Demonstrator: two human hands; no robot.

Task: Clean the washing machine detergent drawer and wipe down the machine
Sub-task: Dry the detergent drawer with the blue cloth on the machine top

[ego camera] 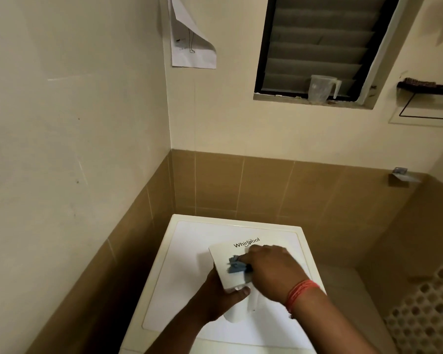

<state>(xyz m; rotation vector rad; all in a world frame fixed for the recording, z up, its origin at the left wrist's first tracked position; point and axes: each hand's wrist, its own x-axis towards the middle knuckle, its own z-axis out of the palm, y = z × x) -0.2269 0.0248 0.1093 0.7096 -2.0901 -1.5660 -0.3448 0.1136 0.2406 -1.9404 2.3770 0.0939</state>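
Left hand (216, 293) grips the detergent drawer (230, 267) above the washing machine (179, 264) top; right hand (269, 267) presses a blue cloth (235, 265) on it. Hard wiping could twist the drawer from the one-handed grip.

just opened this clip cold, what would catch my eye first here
Low in the middle, two hands work over a white washing machine: the left hand grips a white detergent drawer from below while the right hand presses a blue cloth on its face. Higher up, a clear plastic jug stands on the sill of a louvred window.
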